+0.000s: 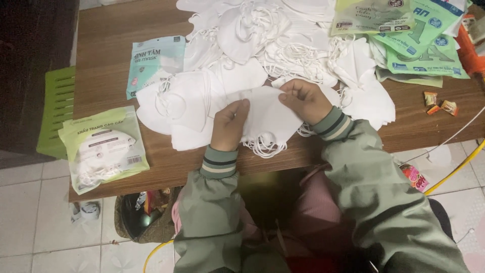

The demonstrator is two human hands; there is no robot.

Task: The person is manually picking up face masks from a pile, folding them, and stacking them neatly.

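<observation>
My left hand (230,124) and my right hand (303,100) both grip a small stack of folded white face masks (268,116) over the near edge of a wooden table (106,45). White ear loops dangle from the stack's lower edge. Both arms wear green sleeves with striped cuffs. More loose white masks (187,101) lie just left of the held stack, and a large heap of them (273,35) spreads behind my hands.
A filled green mask packet (103,149) lies at the table's front left, a teal packet (151,60) behind it. Green empty packets (419,35) are stacked at back right, small wrapped candies (439,105) near them. A green stool (56,108) stands left; a bag (144,215) sits below.
</observation>
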